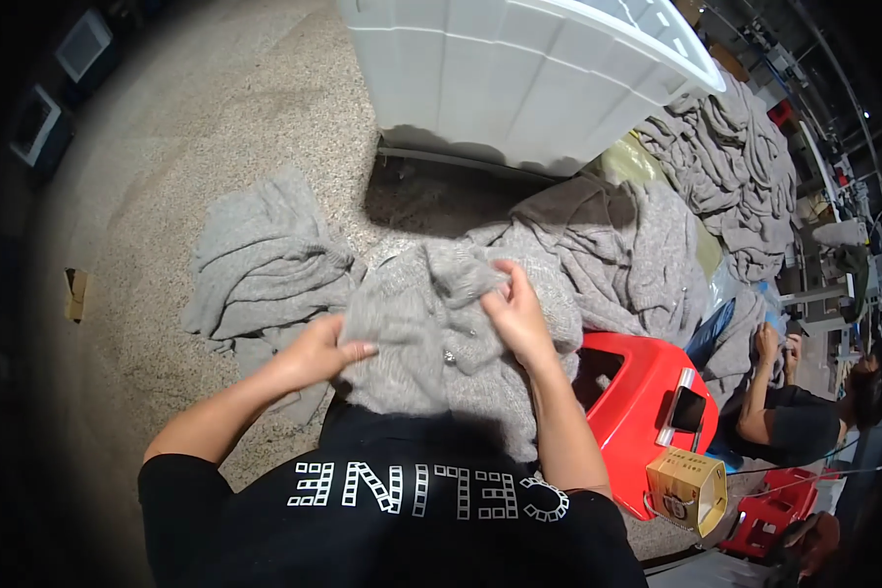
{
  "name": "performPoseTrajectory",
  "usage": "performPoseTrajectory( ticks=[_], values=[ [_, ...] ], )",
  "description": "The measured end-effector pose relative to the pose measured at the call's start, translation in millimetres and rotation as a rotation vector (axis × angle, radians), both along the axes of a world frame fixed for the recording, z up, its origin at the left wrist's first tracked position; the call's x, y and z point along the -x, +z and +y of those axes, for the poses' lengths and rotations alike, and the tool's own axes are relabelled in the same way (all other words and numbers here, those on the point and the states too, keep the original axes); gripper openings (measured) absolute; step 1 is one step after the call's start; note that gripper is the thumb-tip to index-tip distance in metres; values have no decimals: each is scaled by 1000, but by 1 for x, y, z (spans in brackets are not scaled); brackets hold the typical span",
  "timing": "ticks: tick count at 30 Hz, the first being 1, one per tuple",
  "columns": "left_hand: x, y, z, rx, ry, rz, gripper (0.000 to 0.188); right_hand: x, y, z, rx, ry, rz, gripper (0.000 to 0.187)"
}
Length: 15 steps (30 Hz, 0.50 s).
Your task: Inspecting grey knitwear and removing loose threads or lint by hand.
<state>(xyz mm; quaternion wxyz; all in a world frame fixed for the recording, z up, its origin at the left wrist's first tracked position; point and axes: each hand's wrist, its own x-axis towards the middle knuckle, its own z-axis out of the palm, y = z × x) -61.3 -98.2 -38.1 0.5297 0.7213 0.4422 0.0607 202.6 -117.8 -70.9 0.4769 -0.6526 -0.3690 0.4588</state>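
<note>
Speckled stone floor (pixel 196 137) runs out past the person's left hand, and straight ahead of both hands stands a big white plastic tub (pixel 519 78) with ribbed walls.

Across the person's lap lies a grey knitted garment (pixel 431 343), soft and a little fuzzy, with a small shiny button or stud showing between the two hands. The left hand (pixel 318 351) rests flat on the garment's left edge, fingers stretched out toward the middle and pressing the cloth down. The right hand (pixel 519 318) is higher up and closed on a fold of the same garment, fingers curled and pinching the knit near what looks like its collar, lifting it slightly into a ridge. The two hands are near each other but do not touch.

Beyond the left hand, another grey knit (pixel 260 265) lies crumpled on the floor, its edge just beside the one being handled. Beyond the right hand a larger heap of grey knits (pixel 617 255) spreads out, and farther off to the right more of them are stacked in a long pile (pixel 745 167).

Just beside the right forearm sits a red plastic stool (pixel 637 392) with a phone (pixel 688 408) lying on its far edge. Nearer the person, below the stool, is a small brown cardboard box (pixel 686 488). Well to the right another person in dark clothes (pixel 794 412) sits low, one hand raised to grey cloth; whether that hand grips it I cannot tell.
</note>
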Motion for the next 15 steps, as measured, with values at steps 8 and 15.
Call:
performPoseTrajectory(
  ticks=[8,15],
  values=[
    [9,18,7,652,449,-302,9,15,-10,8,-179,370,-988,35],
    [15,31,8,730,610,-634,24,-1,-30,25,81,166,-1020,30]
  ],
)
